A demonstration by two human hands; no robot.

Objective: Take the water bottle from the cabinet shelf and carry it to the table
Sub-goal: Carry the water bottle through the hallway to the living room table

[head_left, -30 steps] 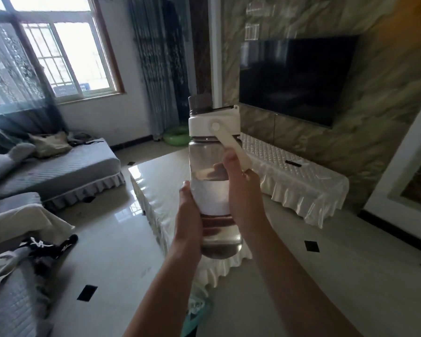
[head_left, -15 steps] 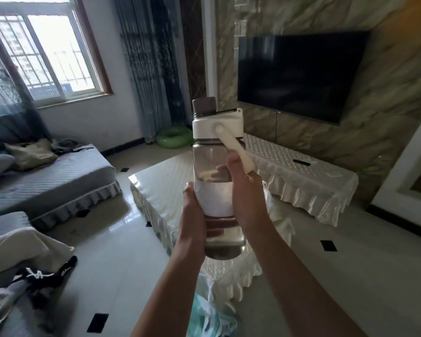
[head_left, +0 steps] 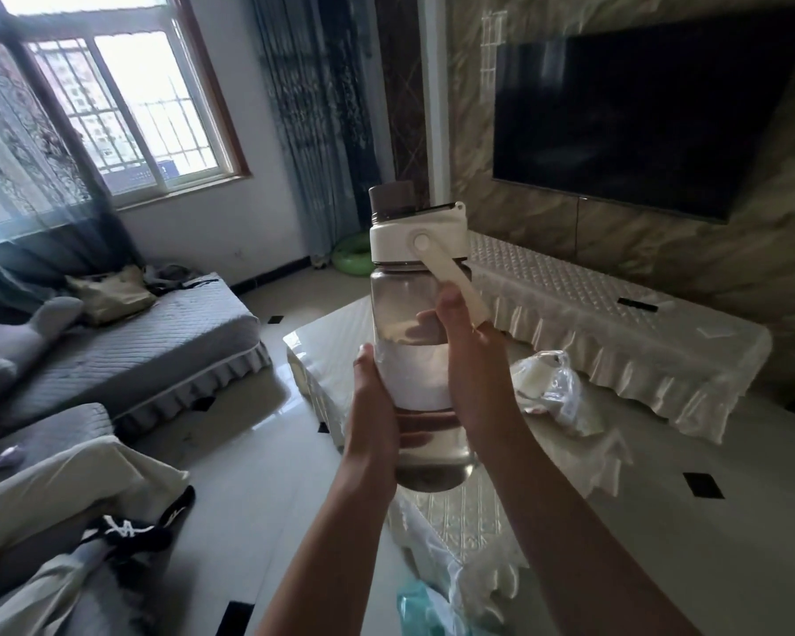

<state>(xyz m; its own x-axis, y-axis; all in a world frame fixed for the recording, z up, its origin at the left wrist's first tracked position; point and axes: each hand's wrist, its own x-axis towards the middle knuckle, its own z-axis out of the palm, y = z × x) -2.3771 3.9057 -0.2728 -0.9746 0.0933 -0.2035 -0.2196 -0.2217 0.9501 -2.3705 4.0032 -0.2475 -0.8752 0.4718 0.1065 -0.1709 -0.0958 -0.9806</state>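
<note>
A clear water bottle [head_left: 411, 309] with a white lid, a brown cap, a white carry strap and a white label band stands upright in the air at the middle of the view. My left hand [head_left: 372, 406] grips its lower left side. My right hand [head_left: 471, 364] grips its right side, with the thumb just below the strap. Both hands hold it in front of and above a low table [head_left: 327, 342] draped in a pale frilled cloth. The bottle's lower part shows my fingers through the plastic.
A crumpled clear plastic bag [head_left: 547, 387] lies on the table to the right of the bottle. A covered low TV stand [head_left: 606, 323] runs under a wall-mounted television [head_left: 639, 112]. Grey sofas [head_left: 125, 346] stand at left. Clothes [head_left: 129, 530] lie on the near sofa seat.
The table has come closer and now lies under the bottle. The plastic bag has come into sight. My two-handed hold on the bottle is unchanged.
</note>
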